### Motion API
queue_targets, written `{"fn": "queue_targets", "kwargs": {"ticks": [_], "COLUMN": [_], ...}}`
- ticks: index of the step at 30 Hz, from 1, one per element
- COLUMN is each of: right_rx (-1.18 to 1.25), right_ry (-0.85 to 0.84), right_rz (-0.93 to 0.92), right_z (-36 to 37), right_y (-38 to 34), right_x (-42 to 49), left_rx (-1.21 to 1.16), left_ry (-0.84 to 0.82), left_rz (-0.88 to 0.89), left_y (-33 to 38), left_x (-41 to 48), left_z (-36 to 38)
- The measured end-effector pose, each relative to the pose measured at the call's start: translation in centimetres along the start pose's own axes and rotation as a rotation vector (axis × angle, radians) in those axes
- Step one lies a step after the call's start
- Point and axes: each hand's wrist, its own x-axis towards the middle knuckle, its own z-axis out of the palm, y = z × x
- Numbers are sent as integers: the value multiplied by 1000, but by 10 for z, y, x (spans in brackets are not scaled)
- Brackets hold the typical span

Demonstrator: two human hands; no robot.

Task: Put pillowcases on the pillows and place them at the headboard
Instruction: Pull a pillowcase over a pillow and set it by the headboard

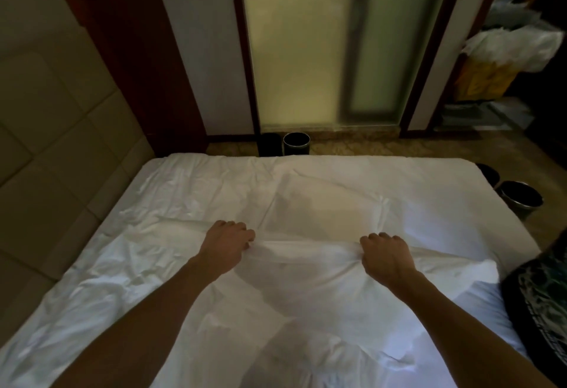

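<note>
A white pillowcase [306,265] lies stretched across the white bed [190,191] in front of me. My left hand [228,243] grips its far edge with curled fingers. My right hand [385,257] grips the same edge further right, and the cloth is pulled taut between the two fists. A soft bulge under the cloth near me may be a pillow, but white on white hides its outline. The padded beige headboard [52,130] runs along the left side of the bed.
Two dark bins [296,144] stand on the floor beyond the bed's far edge, two more [520,199] at the right corner. A frosted glass door [325,50] faces me. A housekeeping cart with bags [503,59] stands at the far right. A dark patterned cloth [540,301] lies at the bed's right edge.
</note>
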Motion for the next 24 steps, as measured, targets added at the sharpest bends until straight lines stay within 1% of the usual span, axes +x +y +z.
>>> {"fn": "queue_targets", "kwargs": {"ticks": [4,7,11,14,18,22,24], "right_rx": [-13,-33,11,22,24,13,-5], "right_ry": [132,256,424,461,507,496,524], "right_rz": [-11,-61,-138,-211,-302,-398,-449], "right_z": [-32,-61,-94,-114,-134,-164,-174], "right_y": [-23,-55,-120,-183,-251,-328,-355], "right_x": [3,8,15,22,33,49,59], "left_rx": [-164,-243,-287,-341,-446,-494,-514], "left_ry": [144,169,208,206,187,263,315], "left_rz": [-81,-124,-215,-323,-410,-535,-589], "left_y": [-37,-82,-144,-199,-251,-294,-306], "left_x": [-24,-49,-96,-147,-205,-267,-288], "left_z": [-20,-36,-46,-40,-36,-32,-29]}}
